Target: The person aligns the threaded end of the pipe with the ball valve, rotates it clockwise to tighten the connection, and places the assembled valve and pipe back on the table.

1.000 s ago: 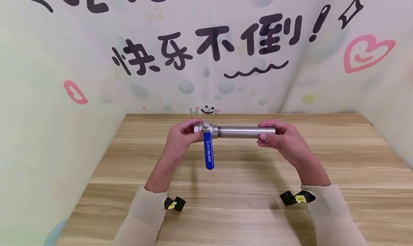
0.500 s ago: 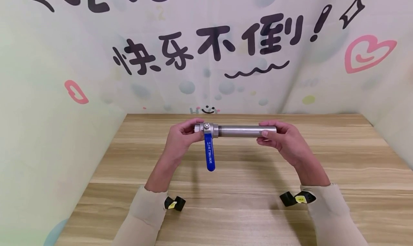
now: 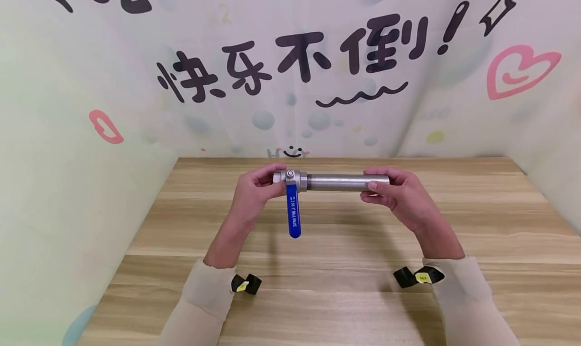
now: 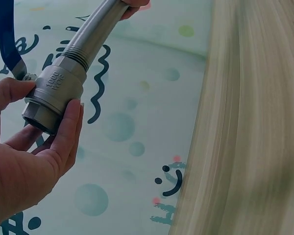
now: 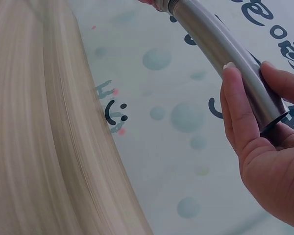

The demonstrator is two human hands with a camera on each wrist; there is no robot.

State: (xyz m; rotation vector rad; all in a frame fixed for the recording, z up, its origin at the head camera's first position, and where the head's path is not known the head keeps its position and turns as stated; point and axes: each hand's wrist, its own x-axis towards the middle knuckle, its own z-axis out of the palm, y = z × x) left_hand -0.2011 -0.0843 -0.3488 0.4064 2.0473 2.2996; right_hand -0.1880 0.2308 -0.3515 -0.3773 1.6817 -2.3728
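Note:
My left hand [image 3: 255,189] grips a steel ball valve [image 4: 59,88] by its body, thumb on one side and fingers on the other. The valve's blue lever handle [image 3: 293,212] points toward me in the head view. A steel pipe [image 3: 338,182] runs level to the right from the valve, its threaded end [image 4: 76,57] in the valve's socket with some threads showing. At the pipe's plain far end, my right hand [image 3: 401,194] holds it between thumb and fingers. Valve and pipe are held up above the table. In the right wrist view the pipe's open end [image 5: 274,122] shows beside the palm.
A wood-grain table [image 3: 317,295] lies beneath both hands. Behind it hangs a pale cloth backdrop [image 3: 227,129] with dark lettering, and pale walls stand at both sides. A small black camera [image 3: 245,284] sits on the left cuff, another camera [image 3: 417,277] on the right cuff.
The head view has tilted very slightly. Both hands keep their hold on the valve and pipe, and these stay nearly in place.

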